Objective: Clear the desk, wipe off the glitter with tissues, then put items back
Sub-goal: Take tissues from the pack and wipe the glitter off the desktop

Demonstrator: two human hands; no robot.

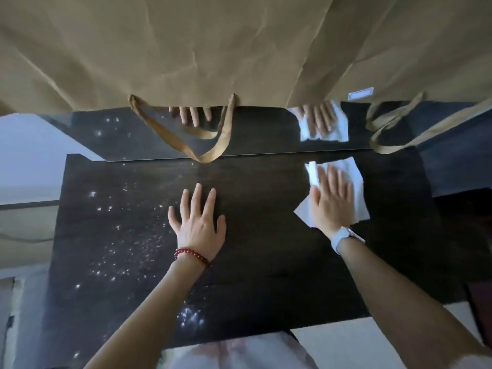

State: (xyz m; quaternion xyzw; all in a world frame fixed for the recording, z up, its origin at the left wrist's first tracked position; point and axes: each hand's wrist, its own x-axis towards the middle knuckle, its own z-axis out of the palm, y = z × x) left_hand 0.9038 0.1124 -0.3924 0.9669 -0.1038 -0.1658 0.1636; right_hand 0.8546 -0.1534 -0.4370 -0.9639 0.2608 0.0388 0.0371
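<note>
Glitter [114, 251] lay scattered over the dark counter [266, 262] toward nine o'clock, with a denser patch near six. The left hand [198, 225] rested flat at the centre, fingers spread and holding nothing. At two o'clock the right hand [331, 201] pressed a white tissue [356, 201] against the counter with straight fingers. A tan fabric bag [213, 49] hung at twelve o'clock, its handle [202, 155] drooping onto the counter.

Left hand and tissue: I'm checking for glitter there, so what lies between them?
In the head view, only bare dark desk lies between the left hand and the tissue; no glitter visible there.
</note>
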